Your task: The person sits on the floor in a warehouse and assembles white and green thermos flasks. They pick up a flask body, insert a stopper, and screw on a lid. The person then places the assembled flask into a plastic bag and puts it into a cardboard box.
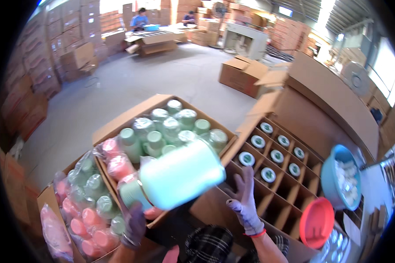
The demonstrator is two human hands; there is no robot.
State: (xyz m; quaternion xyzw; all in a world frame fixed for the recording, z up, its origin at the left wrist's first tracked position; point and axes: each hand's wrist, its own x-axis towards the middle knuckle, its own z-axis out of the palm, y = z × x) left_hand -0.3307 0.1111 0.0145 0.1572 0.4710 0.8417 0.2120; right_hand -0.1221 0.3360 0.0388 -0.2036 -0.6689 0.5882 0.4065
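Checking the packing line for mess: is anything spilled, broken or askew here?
Nothing looks spilled or broken. The only thing askew is the mint green cup, tilted on its side in the left hand. The right hand hovers open over the divided carton.

Bright daylit warehouse, fisheye view with motion blur up close

Daylight pours in from the far openings at the top and the windows [388, 70] on the right, which glare white and wash out detail; the concrete floor [162, 74] is evenly lit with soft, faint shadows. The pale green jar [180, 175] nearest the lens is smeared by motion blur, its edges soft. Straight carton edges bow toward the rim, and a black vignette rings the picture
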